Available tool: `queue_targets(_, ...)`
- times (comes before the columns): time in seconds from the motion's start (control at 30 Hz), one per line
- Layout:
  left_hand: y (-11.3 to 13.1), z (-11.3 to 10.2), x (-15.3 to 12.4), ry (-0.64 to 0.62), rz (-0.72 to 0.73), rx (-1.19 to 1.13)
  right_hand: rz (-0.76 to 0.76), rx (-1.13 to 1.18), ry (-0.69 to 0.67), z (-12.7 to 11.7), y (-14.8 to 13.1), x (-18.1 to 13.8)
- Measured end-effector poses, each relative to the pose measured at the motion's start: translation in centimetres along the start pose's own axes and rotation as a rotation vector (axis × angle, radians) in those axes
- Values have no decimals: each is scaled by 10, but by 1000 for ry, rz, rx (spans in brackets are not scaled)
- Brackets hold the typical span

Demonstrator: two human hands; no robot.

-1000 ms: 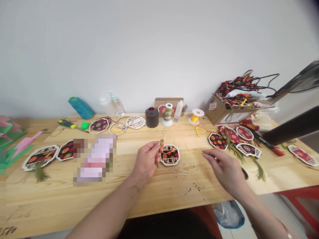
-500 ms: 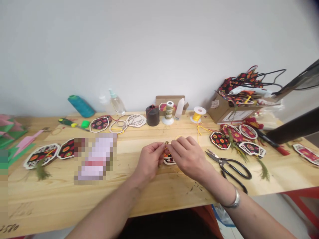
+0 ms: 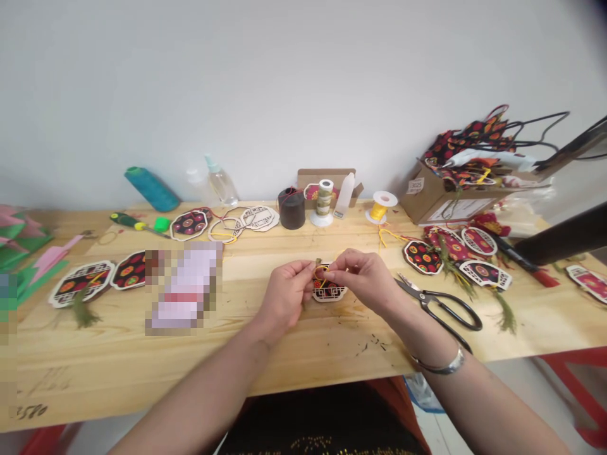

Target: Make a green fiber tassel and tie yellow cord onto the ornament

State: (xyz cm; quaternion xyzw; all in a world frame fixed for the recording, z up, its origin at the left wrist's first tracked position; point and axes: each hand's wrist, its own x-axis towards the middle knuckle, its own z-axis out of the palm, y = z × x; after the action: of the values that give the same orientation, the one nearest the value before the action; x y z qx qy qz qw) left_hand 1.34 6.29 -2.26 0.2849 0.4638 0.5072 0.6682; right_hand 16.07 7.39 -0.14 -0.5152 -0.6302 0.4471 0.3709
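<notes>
A small ornament (image 3: 331, 293) with a white lattice frame and dark patterned fabric lies on the table between my hands. A looped yellow cord (image 3: 320, 270) rises above it. My left hand (image 3: 284, 289) pinches the cord at the loop's left side, thumb against forefinger. From the right, my right hand (image 3: 366, 278) closes its fingertips on the same cord, partly over the ornament's upper edge. The exact knot or crossing between the fingertips is too small to make out. Black-handled scissors (image 3: 441, 305) lie part-spread beside my right forearm.
At the back stand a black thread spool (image 3: 291, 210), a ribbon roll (image 3: 325, 201) and a yellow cord spool (image 3: 380, 207). A cardboard box (image 3: 422, 199) full of fabric is at right. Finished-looking ornaments (image 3: 423, 258) lie near it; others (image 3: 81, 283) lie left. A black pole (image 3: 564, 237) crosses the right side.
My right hand has turned and drawn slightly right, its fingers lifting off the ornament, so more of it shows. My left hand keeps its pinch. The view has shifted slightly.
</notes>
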Motion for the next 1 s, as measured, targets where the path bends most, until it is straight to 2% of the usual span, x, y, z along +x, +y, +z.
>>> queue_targets(0.1,0,1,0,-34,-38,-9,36,78,30,4,2,3)
queue_targets(0.3,0,1,-1,-44,-76,-4,-65,-42,110,7,7,3)
queue_targets(0.43,-1,2,-1,-22,-57,-9,-91,-54,116,9,9,4)
queue_targets(0.73,-4,3,-2,20,36,-7,-63,59,57,20,6,-10)
queue_targets(0.9,-6,3,-3,90,172,86,-45,136,176,36,4,-16)
queue_targets(1.0,-7,2,-4,111,212,141,-23,188,199,38,4,-16)
